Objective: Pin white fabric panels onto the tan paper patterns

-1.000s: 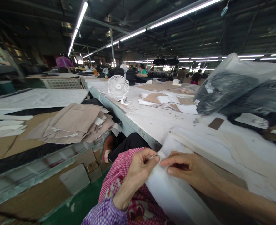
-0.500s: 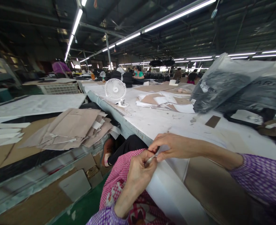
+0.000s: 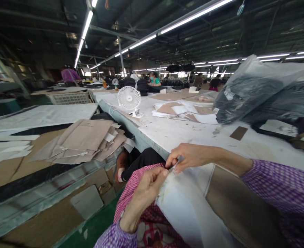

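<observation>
My left hand (image 3: 148, 189) pinches the corner of a white sheet of fabric or paper (image 3: 182, 206) that drapes off the table edge over my lap. My right hand (image 3: 190, 156) pinches the same corner from the other side, fingertips almost touching the left hand's. A small thin object sits between the fingertips; I cannot make it out. A brown cardboard piece (image 3: 234, 210) lies under my right forearm, which wears a purple checked sleeve (image 3: 281, 193).
A long white worktable (image 3: 182, 132) carries a small white fan (image 3: 129, 99), paper patterns (image 3: 185, 113) and bagged dark garments (image 3: 265, 93). A pile of brown cardboard pieces (image 3: 84, 141) lies on the left table. Other people work far behind.
My right hand has moved up from the sheet onto its corner, meeting the left hand. The corner has crumpled and lifted slightly.
</observation>
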Tool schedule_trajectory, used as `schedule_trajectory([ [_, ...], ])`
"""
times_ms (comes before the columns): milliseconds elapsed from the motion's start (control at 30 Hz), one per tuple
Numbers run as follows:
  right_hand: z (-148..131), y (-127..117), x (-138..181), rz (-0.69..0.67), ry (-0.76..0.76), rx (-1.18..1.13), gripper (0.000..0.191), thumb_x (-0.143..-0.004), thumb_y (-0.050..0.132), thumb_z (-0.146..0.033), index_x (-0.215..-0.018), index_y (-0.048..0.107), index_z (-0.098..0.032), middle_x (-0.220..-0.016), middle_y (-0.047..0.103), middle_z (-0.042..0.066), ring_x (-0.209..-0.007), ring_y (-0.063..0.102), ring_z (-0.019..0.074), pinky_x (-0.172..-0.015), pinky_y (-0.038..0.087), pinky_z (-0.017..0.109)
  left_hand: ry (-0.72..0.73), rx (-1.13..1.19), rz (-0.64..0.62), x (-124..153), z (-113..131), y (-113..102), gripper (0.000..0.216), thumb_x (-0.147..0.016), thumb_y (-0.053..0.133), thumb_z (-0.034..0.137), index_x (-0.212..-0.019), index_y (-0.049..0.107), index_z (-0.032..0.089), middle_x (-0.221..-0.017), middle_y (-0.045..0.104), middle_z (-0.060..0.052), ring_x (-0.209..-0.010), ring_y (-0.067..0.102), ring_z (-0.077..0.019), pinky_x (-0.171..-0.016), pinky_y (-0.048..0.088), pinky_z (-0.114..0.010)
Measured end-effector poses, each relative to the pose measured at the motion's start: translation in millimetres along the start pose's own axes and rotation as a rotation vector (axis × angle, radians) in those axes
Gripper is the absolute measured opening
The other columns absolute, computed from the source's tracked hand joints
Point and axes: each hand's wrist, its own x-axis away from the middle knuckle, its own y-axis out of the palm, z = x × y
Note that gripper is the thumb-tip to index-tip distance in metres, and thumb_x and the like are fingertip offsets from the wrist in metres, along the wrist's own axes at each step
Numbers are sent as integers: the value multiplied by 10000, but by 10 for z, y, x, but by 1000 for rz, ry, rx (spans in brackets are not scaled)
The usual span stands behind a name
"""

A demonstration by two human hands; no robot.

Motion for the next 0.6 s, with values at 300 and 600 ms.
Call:
schedule_trajectory([
  [300, 15, -91, 15, -66, -24, -150, 406, -953, 420, -406, -1009, 740, -162, -1011, 724, 52, -926, 639, 150, -787, 457, 229, -21, -142, 98, -34, 18, 106, 409, -732, 606, 525, -574, 488, 167, -552, 381, 47, -514, 300, -84, -487, 222, -225],
  [600, -125, -96, -213, -226, -122, 191, 268, -809, 656, -399, -731, 706, -146, -578, 558, -37, -558, 456, 90, -550, 303, 223, 84, -123, 47, 8, 99, -27, 412, -791, 594, 555, -764, 603, 143, -702, 579, -20, -630, 482, -128, -567, 336, -241],
])
